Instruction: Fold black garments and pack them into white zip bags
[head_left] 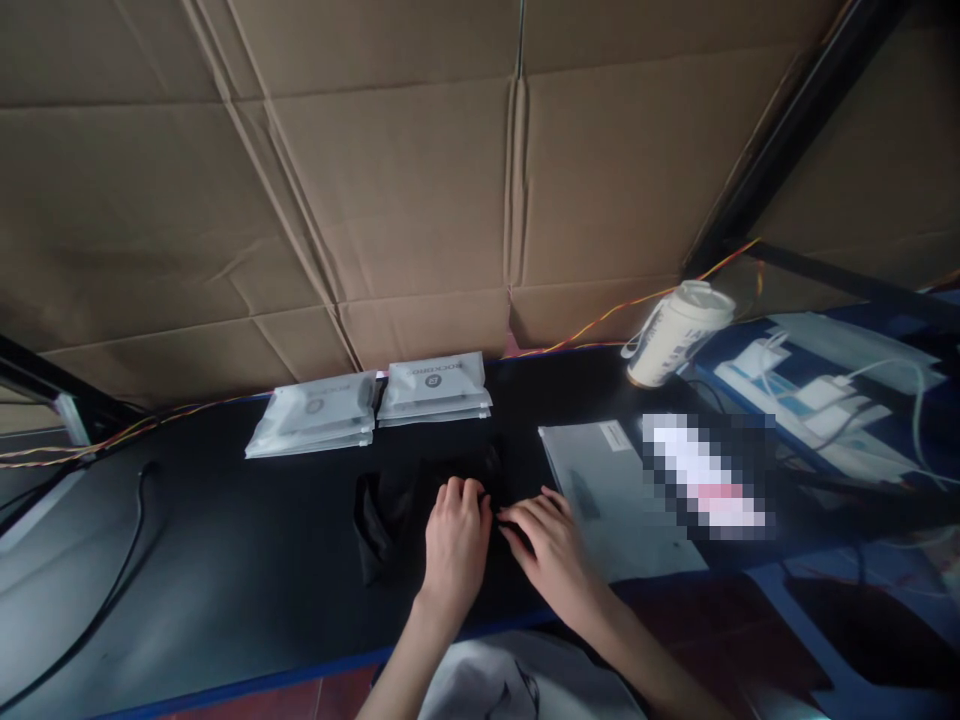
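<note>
A piece of black fabric (382, 525) lies folded on the black table, hard to tell apart from the tabletop. Over its right part is my left hand (456, 535), fingers curled down and pinching at the cloth. My right hand (547, 535) comes in from the right with bent fingers, its fingertips close to those of the left hand. Whatever sits between the right fingertips is too dark and small to make out. Just right of that hand lies a flat, frosted zip bag (622, 510) with a white label near its top.
Two stacks of packed frosted bags, a left stack (315, 410) and a right stack (435, 385), rest along the back edge. A white tumbler (679, 335) stands at the back right, near a power strip (795, 400) with chargers. A black cable (124, 580) crosses the left side. Cardboard (390, 180) walls the back.
</note>
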